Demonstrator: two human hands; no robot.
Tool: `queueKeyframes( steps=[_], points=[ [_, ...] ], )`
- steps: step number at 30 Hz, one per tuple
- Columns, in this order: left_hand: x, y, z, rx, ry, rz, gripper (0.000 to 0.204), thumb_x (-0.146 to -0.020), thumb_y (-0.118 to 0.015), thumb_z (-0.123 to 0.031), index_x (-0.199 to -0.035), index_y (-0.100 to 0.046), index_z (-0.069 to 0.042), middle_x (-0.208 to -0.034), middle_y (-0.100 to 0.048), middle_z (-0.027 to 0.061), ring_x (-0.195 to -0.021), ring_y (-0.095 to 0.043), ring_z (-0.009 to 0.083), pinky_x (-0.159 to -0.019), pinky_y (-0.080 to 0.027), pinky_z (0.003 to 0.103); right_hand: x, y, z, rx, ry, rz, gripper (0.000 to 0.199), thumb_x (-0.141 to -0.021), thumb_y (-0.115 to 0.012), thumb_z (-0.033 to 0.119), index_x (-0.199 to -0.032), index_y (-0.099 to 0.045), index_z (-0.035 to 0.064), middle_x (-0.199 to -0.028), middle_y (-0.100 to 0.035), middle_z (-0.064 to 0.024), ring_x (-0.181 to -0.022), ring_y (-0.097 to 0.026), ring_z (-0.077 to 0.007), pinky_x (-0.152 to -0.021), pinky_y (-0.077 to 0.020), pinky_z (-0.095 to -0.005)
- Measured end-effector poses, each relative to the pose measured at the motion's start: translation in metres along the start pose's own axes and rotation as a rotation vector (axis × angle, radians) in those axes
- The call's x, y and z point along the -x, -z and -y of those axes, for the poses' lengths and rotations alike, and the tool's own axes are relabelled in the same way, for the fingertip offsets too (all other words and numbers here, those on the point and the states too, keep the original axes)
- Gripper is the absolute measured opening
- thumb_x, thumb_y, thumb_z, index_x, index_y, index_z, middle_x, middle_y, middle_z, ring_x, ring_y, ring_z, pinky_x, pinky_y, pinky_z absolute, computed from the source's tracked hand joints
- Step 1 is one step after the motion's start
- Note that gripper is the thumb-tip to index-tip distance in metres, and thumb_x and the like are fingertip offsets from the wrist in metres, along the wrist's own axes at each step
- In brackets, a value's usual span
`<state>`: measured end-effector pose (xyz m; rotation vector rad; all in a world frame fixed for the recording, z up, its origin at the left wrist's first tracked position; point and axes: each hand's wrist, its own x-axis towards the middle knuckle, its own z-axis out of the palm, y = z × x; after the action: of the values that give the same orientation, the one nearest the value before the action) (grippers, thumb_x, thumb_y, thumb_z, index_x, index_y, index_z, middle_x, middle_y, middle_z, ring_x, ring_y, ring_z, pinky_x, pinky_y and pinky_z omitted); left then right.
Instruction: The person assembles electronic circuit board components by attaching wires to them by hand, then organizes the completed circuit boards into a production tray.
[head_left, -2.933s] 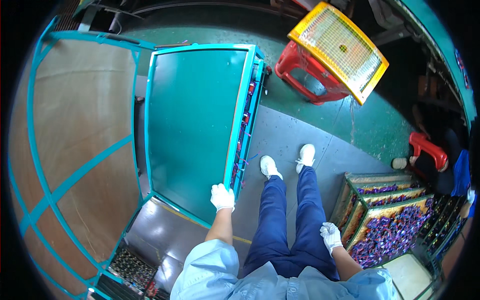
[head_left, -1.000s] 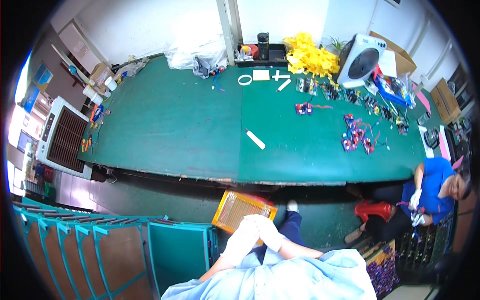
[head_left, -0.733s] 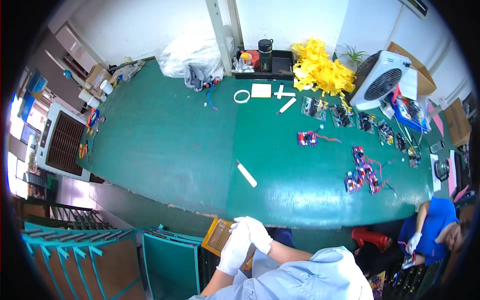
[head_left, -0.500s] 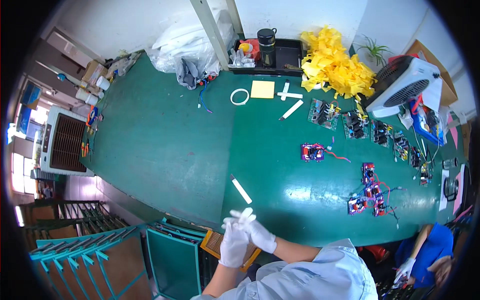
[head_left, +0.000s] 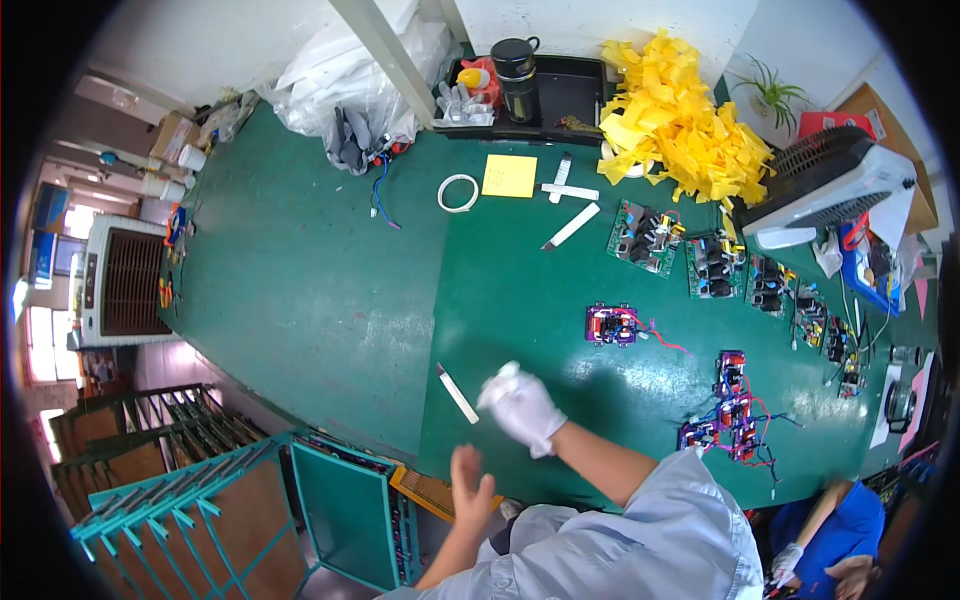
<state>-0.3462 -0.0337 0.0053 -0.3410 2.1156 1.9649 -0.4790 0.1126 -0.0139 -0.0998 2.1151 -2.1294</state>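
White glove was seen already off bare left hand, fingers spread & empty, but bunched in gloved right hand above green surface; right glove not yet removed.

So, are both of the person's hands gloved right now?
No, only the right hand wears a white glove; the left hand is bare.

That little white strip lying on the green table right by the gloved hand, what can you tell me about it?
The white strip is a thin, flat, narrow piece, pale like plastic or paper, with a darker tip at its upper left end. It lies flat on the green table, angled diagonally from upper left to lower right, close to the table's near edge. It sits alone, just left of the right hand, which wears a white glove and appears close to it but not touching. Similar white strips lie farther off.
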Motion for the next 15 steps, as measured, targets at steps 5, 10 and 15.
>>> queueKeyframes(
  steps=[5,10,15],
  points=[
    [-0.078,-0.022,-0.029,0.274,0.157,-0.38,0.038,-0.086,-0.05,-0.017,-0.119,-0.037,-0.001,-0.096,-0.053,0.0089,-0.082,-0.054,0.0155,-0.072,-0.045,0.028,0.027,-0.045,0.043,-0.431,-0.259,0.275,0.037,-0.089,-0.048,0.024,-0.119,-0.042,0.003,-0.117,-0.046,-0.0073,-0.108,-0.044,-0.0158,-0.095,-0.0314,-0.0301],
    [-0.1,-0.032,-0.019,0.371,0.333,-0.455,0.023,-0.09,-0.043,-0.024,-0.089,-0.053,-0.003,-0.074,-0.055,0.0017,-0.064,-0.052,0.0103,-0.057,-0.042,0.024,0.032,-0.019,0.046,-0.534,-0.355,0.332,0.058,-0.091,-0.04,0.023,-0.138,-0.011,0.0053,-0.139,-0.021,-0.0109,-0.129,-0.019,-0.0184,-0.104,-0.017,-0.0288],
    [-0.109,-0.031,-0.022,0.164,0.266,-0.477,0.022,-0.088,-0.047,-0.024,-0.082,-0.053,-0.004,-0.069,-0.052,0.0006,-0.06,-0.048,0.0096,-0.053,-0.038,0.024,0.039,-0.014,0.05,-0.669,-0.165,0.239,0.053,-0.091,-0.04,0.011,-0.137,-0.015,0.0055,-0.142,-0.018,-0.0095,-0.13,-0.02,-0.0182,-0.103,-0.0184,-0.0292]
  ],
)
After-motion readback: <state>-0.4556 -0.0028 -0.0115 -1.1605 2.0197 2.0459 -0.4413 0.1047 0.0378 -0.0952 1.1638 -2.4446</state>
